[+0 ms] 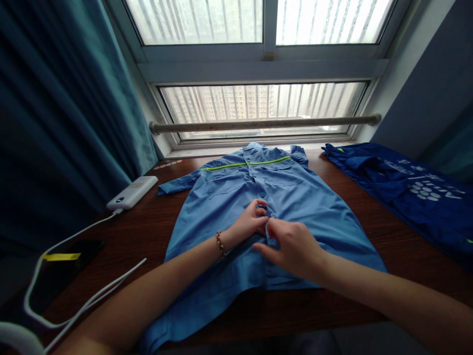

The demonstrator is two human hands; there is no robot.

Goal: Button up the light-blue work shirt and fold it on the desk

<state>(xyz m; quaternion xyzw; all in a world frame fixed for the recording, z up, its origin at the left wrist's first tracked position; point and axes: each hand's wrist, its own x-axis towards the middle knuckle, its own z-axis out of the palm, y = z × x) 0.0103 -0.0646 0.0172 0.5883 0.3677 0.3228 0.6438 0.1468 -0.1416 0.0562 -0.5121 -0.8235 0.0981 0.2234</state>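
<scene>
Dark wood tabletop (295,308) below window; light-blue button-up shirt (229,217) spread across its middle. Left hand (251,220), fingers curled, and right hand (295,244), partly open, meet at shirt's front placket, grip unclear. Navy-blue printed garment (406,187) right, white power bank (132,192) left.

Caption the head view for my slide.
Left hand and right hand on a light blue shirt, laid out by a window.
</scene>
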